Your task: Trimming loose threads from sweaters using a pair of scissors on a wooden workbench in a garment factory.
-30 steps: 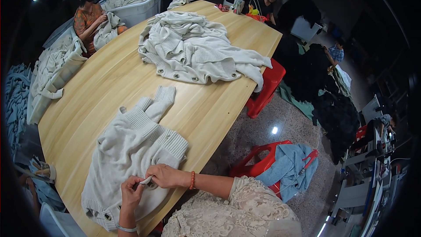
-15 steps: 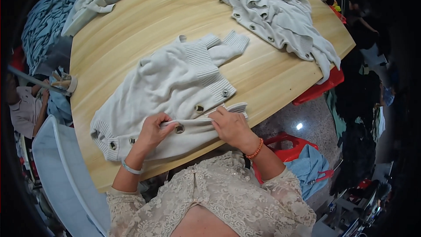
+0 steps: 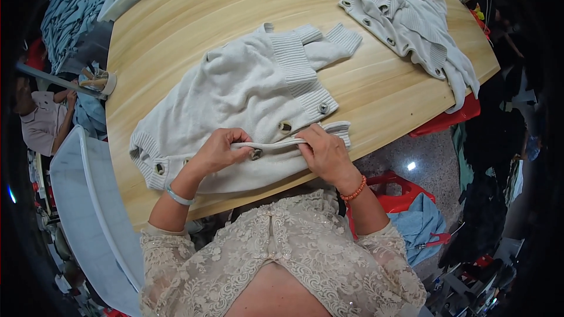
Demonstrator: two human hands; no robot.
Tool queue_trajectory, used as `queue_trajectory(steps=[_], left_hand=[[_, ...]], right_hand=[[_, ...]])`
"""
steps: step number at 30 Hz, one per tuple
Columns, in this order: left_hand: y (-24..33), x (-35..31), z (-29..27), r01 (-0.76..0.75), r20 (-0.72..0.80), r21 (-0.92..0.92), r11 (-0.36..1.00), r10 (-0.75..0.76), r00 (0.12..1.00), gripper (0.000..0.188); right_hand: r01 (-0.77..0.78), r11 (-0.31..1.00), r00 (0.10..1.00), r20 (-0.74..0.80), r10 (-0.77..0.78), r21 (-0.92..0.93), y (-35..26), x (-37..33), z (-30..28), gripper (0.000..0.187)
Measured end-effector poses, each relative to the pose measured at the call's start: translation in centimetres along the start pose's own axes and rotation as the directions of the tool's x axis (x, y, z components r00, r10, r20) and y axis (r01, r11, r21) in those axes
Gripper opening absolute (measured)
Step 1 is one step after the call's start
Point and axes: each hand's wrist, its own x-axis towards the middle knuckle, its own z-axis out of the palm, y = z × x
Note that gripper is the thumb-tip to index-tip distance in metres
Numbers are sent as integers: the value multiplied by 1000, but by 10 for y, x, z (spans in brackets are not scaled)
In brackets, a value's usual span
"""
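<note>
- While you scan from the left, take the cream knit cardigan [image 3: 247, 88] as your landmark: it lies flat on the pale wooden surface [image 3: 194, 12], its ribbed hem toward the right and its button band along the edge nearest you.
- Well to the left of the cardigan, off the surface, a blue-grey heap of knitwear [image 3: 70, 17] sits in shadow, and another person in a pale top [image 3: 41, 123] is lower down.
- Your left hand [image 3: 216, 151] rests on the cardigan's button band, fingers curled and pinching a fold of the knit just left of a dark metal button [image 3: 256, 154].
- Your right hand [image 3: 325, 154] is on the same band just right of that button, fingers pressed together, nipping the edge and holding it taut.
- Judging from this, you are working along the band, fastening or checking the button between your hands; the next move likely calls for keeping the two layers aligned and the band straight.
- The cardigan looks soft and fluffy, with wide ribbing at cuffs and hem, and more buttons [image 3: 322, 108] showing up the band.
- Beyond the cardigan to the upper right, a loose pile of similar pale cardigans [image 3: 405, 12] spills toward the surface's edge.
- Below that pile, off the surface, red plastic stools [image 3: 440, 120] stand on the floor.
</note>
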Motion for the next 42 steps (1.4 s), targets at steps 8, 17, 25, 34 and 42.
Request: queue_trajectory(steps=[8, 17, 25, 34, 42], left_hand=[[50, 36, 43, -308, -191, 386, 870, 402, 896, 19], [46, 66, 59, -306, -80, 603, 736, 438, 896, 15], [44, 69, 57, -88, -109, -58, 994, 81, 991, 16], [29, 57, 49, -99, -68, -313, 945, 82, 994, 12], [23, 28, 55, -443, -75, 269, 855, 478, 875, 23]], right_hand=[[19, 995, 998, -51, -24, -102, 2, 0, -2, 15], [35, 999, 997, -70, -35, 3, 7, -5, 2, 20], [84, 995, 992, -94, -79, 60, -1, -2, -2, 25], [46, 991, 974, -226, -17, 123, -10, -5, 19, 39], [35, 999, 999, 7, -35, -26, -4, -7, 26, 31]])
